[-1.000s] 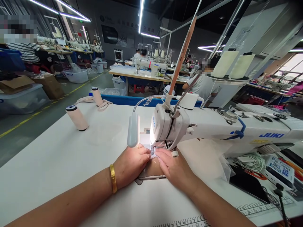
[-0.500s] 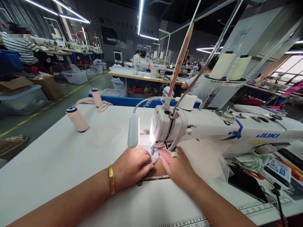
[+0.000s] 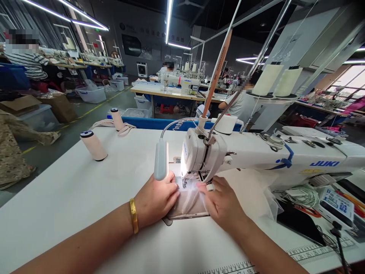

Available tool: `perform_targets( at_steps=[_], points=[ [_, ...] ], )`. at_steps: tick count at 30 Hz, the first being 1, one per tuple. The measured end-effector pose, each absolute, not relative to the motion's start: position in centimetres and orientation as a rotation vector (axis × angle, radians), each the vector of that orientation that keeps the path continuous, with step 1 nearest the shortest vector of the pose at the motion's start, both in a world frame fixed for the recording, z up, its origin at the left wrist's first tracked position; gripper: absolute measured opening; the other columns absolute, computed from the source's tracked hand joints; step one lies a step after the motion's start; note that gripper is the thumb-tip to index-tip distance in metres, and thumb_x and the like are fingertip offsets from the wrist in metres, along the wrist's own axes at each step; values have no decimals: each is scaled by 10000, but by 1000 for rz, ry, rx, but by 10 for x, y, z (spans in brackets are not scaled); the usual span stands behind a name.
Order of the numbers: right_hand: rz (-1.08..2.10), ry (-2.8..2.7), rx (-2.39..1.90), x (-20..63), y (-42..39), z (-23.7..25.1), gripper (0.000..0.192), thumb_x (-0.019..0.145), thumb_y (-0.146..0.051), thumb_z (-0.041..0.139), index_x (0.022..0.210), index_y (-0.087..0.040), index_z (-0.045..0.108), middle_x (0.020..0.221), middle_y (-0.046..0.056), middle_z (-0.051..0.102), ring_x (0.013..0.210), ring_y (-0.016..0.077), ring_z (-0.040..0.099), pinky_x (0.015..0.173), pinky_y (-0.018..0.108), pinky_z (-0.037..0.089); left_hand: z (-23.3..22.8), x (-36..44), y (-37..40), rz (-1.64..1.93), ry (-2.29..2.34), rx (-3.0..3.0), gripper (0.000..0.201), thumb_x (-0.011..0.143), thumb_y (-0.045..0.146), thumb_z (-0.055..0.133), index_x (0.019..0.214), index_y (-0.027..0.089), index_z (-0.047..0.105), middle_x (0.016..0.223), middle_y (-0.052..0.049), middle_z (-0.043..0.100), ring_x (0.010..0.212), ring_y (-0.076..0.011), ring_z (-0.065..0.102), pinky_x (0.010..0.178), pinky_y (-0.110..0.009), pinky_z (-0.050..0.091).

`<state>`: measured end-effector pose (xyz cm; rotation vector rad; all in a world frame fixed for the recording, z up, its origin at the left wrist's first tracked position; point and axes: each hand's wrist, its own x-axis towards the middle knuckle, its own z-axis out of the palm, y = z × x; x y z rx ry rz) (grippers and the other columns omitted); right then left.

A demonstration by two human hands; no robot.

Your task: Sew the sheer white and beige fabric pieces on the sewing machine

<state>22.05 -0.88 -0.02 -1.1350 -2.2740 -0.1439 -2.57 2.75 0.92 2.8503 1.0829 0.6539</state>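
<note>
A thin sheer white fabric point(image 3: 189, 199) lies under the needle area of a white sewing machine point(image 3: 196, 152), and part of it spreads to the right below the machine arm. My left hand point(image 3: 159, 198), with a gold bracelet point(image 3: 133, 215) at the wrist, is closed at the fabric's left side, its fingers bent and partly hidden. On the other side, my right hand point(image 3: 224, 201) pinches the fabric between thumb and fingers, just right of the presser foot point(image 3: 184, 183). A small lamp point(image 3: 161, 160) lights this spot from the left.
Two pale pink thread cones point(image 3: 93, 145) stand at the table's left rear. To the right lie a dark phone-like slab point(image 3: 299, 224), a coiled white cable point(image 3: 302, 196) and a white box point(image 3: 336, 205). A printed ruler scale point(image 3: 230, 268) runs along the front. Someone's patterned clothing point(image 3: 14, 148) shows at left.
My hands have moved apart from beside the needle, the right one to the right and the left one slightly left. More sheer fabric shows between them. A passer-by has come further into view at left.
</note>
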Motion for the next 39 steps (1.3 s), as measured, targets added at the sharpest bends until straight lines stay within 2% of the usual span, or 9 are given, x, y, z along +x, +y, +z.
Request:
perform_targets(
  at_steps=[4,9,11,13,15,21,25,31,39],
  points=[
    [24,-2507,-980,216,-13,5,291,967,-159,490,1118,-289,703,992,44,740,935,235,645,837,364,517,12,-26,23,660,986,2858,271,983,218,509,789,177,694,961,-93,658,870,-235,586,837,-413,489],
    [-513,-2330,-1081,243,1,-11,218,871,-98,565,915,-241,722,879,116,751,855,311,674,780,445,504,13,-20,9,514,959,2868,198,914,306,665,778,164,689,991,-80,704,945,-237,630,910,-413,495],
    [-559,-2317,-882,244,5,-18,249,885,-147,570,1056,-252,716,926,101,767,883,316,698,790,440,528,10,-19,8,464,954,2902,227,896,355,696,771,165,691,991,-82,717,954,-236,638,893,-409,496],
    [-468,-2361,-709,235,2,-21,346,917,-178,540,1230,-251,668,1041,79,782,942,265,727,786,362,568,6,-21,8,432,948,2924,233,889,377,698,784,169,701,1004,-83,729,939,-233,644,873,-409,495],
    [-405,-2418,-620,222,-3,-21,355,933,-198,525,1260,-248,653,1110,71,780,960,228,744,736,309,588,4,-23,7,423,944,2928,238,895,395,689,825,169,716,993,-80,738,927,-230,646,867,-407,491],
    [-497,-2469,-686,215,-2,-23,338,860,-86,487,1041,-274,703,932,54,792,802,241,758,640,333,580,0,-23,3,426,953,2890,266,882,431,706,971,182,735,1038,-59,731,907,-248,618,822,-432,481],
    [-507,-2448,-698,217,-1,-25,395,820,-42,485,1098,-235,688,1044,60,794,885,230,766,731,320,594,-2,-25,4,482,940,2851,242,861,403,723,979,192,715,1095,-52,728,930,-244,612,839,-445,480],
    [-298,-2408,-865,208,-13,-18,395,901,-24,432,1167,-205,660,1003,67,774,925,240,728,748,345,558,5,-26,5,503,947,2751,278,851,325,730,1097,205,681,1059,-59,723,965,-256,620,859,-447,478],
    [-15,-2458,-1087,210,-18,-10,337,910,-19,499,1126,-216,667,1047,78,723,943,244,635,787,348,486,4,-24,12,617,845,2679,219,955,181,559,1133,210,685,1102,-63,716,1037,-270,611,933,-464,455]
  ],
)
